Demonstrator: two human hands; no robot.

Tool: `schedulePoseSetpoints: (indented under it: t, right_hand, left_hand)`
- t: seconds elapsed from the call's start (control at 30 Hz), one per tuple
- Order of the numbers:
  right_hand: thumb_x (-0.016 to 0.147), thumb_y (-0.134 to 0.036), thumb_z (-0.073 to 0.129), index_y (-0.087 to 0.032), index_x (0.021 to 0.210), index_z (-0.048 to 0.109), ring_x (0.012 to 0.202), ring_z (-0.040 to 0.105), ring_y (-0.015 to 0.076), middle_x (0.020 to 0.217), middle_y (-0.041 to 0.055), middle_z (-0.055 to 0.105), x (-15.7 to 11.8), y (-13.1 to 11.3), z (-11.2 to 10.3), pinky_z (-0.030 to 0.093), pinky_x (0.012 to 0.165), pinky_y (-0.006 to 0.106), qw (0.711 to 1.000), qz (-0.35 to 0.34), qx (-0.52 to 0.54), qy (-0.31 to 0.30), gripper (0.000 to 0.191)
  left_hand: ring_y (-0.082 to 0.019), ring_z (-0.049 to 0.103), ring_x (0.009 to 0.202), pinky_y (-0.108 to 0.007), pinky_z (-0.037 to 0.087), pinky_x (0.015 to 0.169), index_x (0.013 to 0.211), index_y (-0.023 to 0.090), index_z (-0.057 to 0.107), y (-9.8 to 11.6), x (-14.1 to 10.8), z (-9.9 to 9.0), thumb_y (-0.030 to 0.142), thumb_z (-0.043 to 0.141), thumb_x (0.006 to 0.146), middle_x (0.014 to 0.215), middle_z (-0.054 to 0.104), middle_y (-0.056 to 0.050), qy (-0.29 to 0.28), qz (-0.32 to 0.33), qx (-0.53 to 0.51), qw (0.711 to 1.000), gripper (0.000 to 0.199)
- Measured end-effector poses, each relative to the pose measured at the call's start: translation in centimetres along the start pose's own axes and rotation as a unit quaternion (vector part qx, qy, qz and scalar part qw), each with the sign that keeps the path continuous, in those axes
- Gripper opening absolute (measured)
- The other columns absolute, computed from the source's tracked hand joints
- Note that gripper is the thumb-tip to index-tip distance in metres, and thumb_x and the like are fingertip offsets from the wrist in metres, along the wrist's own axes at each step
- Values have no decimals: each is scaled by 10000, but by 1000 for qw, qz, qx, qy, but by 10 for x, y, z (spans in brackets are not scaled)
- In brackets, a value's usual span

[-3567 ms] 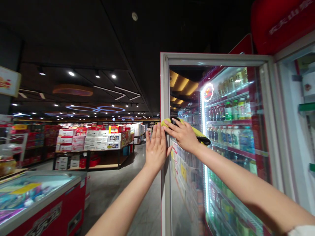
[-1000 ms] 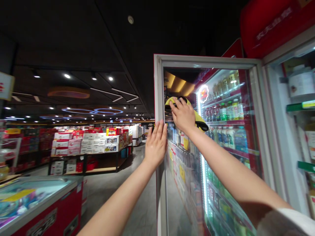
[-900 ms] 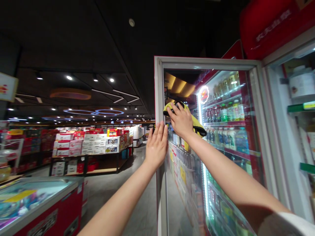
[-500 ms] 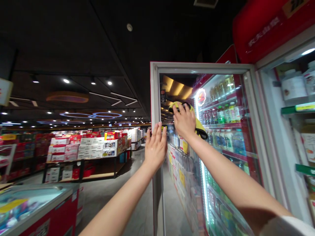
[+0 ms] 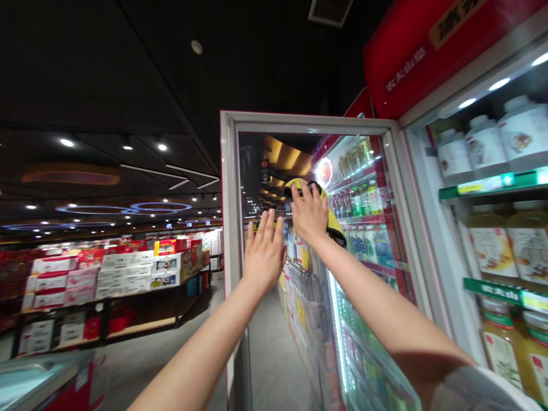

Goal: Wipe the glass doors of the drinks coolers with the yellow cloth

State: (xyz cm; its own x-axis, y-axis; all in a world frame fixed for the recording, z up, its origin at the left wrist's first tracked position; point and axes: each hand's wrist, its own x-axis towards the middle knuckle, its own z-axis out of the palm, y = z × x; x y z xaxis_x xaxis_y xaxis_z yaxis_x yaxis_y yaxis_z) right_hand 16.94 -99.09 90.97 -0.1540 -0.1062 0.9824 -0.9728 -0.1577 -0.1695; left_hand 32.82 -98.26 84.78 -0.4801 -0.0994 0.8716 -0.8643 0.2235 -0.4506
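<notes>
An open glass door [image 5: 299, 126] with a pale frame stands in front of me, hinged at the right to a red-topped drinks cooler. My right hand [image 5: 309, 212] presses a yellow cloth [image 5: 335, 220] with black edging flat against the glass, fingers spread over it. To its left, my left hand [image 5: 264, 251] is raised with fingers stretched out and nothing in it, close to the glass near the left frame edge. Whether its palm touches the glass is hidden.
Bottles [image 5: 492, 242] fill the cooler's shelves at the right. Boxes [image 5: 128, 274] are stacked on a low display table at the left. A chest freezer [image 5: 72, 371] stands at the lower left. Drinks shelves show in the door glass.
The view has turned right, so the door and shelves sit further left and more bottles show. My left hand now lies over the glass area rather than the door's left edge.
</notes>
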Motion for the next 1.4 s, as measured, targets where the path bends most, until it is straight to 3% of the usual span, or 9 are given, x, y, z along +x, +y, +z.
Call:
schedulePoseSetpoints:
  t: [0.1, 0.23, 0.33, 0.43, 0.6, 0.8, 0.93, 1.13, 1.4]
  right_hand:
    - [1036, -284, 371, -294, 1551, 425, 1535, 276, 305, 1672, 7, 326, 20, 15, -3, 280, 1222, 569, 997, -70, 8, -9, 518]
    - [1027, -262, 363, -291, 1556, 420, 1525, 300, 299, 1664, 13, 343, 49, 52, -7, 302, 1212, 550, 1000, -13, 8, 21, 533]
    - [1021, -263, 366, -263, 1568, 402, 1517, 303, 331, 1667, 41, 334, 32, 72, -3, 315, 1193, 579, 996, 74, -4, 43, 548]
    - [1023, -294, 386, -270, 1572, 394, 1518, 292, 351, 1670, 60, 325, 11, 77, 1, 295, 1190, 617, 997, 58, -15, 47, 550]
    - [1035, -298, 341, -308, 1567, 394, 1526, 296, 313, 1674, 4, 320, 43, 111, -9, 322, 1200, 579, 1000, -17, -7, 20, 535]
    - [1022, -289, 335, -246, 1567, 400, 1490, 351, 367, 1655, 72, 355, 34, 176, -11, 363, 1156, 616, 994, 94, -13, 55, 551]
    - [1030, -303, 330, -247, 1574, 387, 1504, 325, 366, 1667, 76, 328, 22, 183, -10, 366, 1156, 616, 998, 43, -22, 31, 550]
    - [1037, -282, 308, -235, 1584, 360, 1521, 309, 304, 1676, 51, 312, 64, 220, -26, 364, 1190, 536, 999, 26, -20, 14, 552]
    - [1036, -301, 300, -163, 1580, 364, 1493, 342, 374, 1657, 159, 321, 36, 222, -18, 372, 1161, 602, 999, 41, -4, 30, 565]
  left_hand:
    - [-281, 138, 1583, -542, 155, 1274, 1607, 147, 245, 14, 9, 10, 331, 518, 956, 1694, 189, -163, 5, 9, 3, 1000, 729]
    - [-292, 148, 1582, -565, 162, 1268, 1592, 148, 292, 36, 20, 18, 347, 517, 960, 1699, 167, -160, -9, 5, -1, 1000, 700]
    - [-296, 133, 1584, -577, 149, 1267, 1596, 144, 279, 52, 22, 22, 355, 551, 942, 1699, 152, -168, -23, 3, -10, 1000, 740]
    - [-311, 128, 1584, -656, 91, 1247, 1604, 175, 263, 70, 25, 24, 346, 557, 939, 1695, 162, -167, -29, 3, -25, 999, 748]
    - [-323, 159, 1578, -712, 40, 1215, 1577, 181, 341, 95, 42, 29, 331, 543, 951, 1684, 150, -198, -19, -10, -55, 998, 676]
    - [-349, 124, 1581, -753, -35, 1181, 1573, 210, 358, 108, 58, 30, 369, 564, 953, 1690, 143, -183, 4, -33, -70, 997, 673]
    - [-356, 100, 1584, -761, -103, 1162, 1572, 248, 361, 112, 81, 27, 396, 577, 953, 1693, 185, -130, 23, -22, -69, 997, 672]
    - [-371, 96, 1583, -781, -180, 1117, 1572, 332, 344, 123, 127, 24, 435, 628, 930, 1691, 231, -88, 49, 5, -72, 996, 710]
    - [-390, 98, 1579, -797, -168, 1115, 1591, 359, 284, 126, 133, 19, 450, 630, 928, 1686, 253, -87, 62, 9, -62, 996, 753]
